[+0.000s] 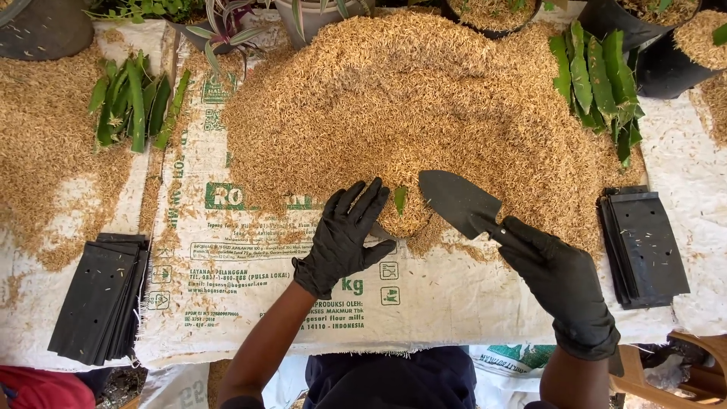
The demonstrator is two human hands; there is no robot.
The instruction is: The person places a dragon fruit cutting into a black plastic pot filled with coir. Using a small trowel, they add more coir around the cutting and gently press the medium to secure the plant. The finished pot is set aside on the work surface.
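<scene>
My left hand [344,235], in a black glove, grips the side of a small black bag [401,220] filled with tan husk; a green cutting tip [400,198] pokes out of the filling. My right hand [556,276], also gloved in black, holds a black trowel [458,201] by its handle, blade pointing left and resting at the lower edge of a large heap of tan husk [401,98]. The bag stands between blade and left hand on a white printed sack [250,265].
Stacks of flat black bags lie at the left [102,299] and right [644,246]. Green cuttings lie in bundles at upper left [136,102] and upper right [598,83]. Dark pots [659,45] line the far edge. A wooden stool [693,371] stands at lower right.
</scene>
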